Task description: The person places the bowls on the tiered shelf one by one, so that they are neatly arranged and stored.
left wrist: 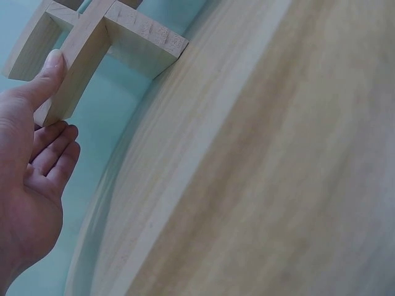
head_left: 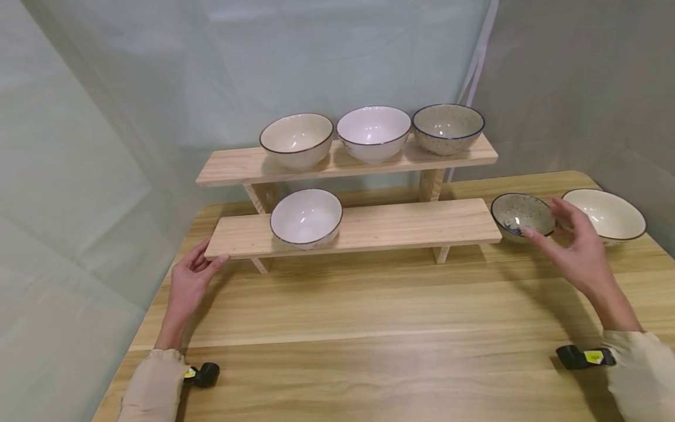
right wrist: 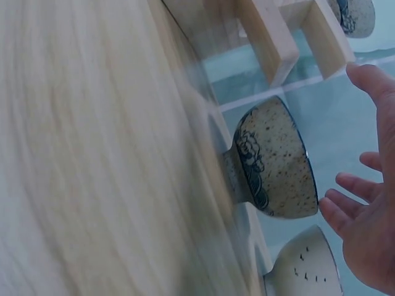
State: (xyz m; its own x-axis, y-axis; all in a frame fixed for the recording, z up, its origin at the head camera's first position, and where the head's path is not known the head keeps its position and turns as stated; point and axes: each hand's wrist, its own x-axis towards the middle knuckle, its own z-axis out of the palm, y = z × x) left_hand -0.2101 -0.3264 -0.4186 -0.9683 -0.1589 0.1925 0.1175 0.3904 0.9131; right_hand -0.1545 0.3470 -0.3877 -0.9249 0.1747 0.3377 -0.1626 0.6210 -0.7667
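My left hand (head_left: 188, 280) holds the left end of the lower plank of a two-tier wooden shelf (head_left: 406, 225). In the left wrist view its thumb lies against the plank's edge (left wrist: 80, 74), with the fingers bent around the end. Spread fingers of my right hand (head_left: 580, 252) hover by the rim of a speckled bowl (head_left: 522, 214) on the table, right of the shelf. The right wrist view shows a dark flower pattern on this bowl (right wrist: 271, 160); whether a fingertip touches its rim, I cannot tell. Beside it stands a cream bowl (head_left: 606, 214).
On the upper plank (head_left: 232, 167) stand a cream bowl (head_left: 297, 140), a white bowl (head_left: 374, 133) and a speckled bowl (head_left: 448, 129). Another white bowl (head_left: 307, 218) sits left of centre on the lower plank. Pale curtains hang behind the wooden table (head_left: 358, 328).
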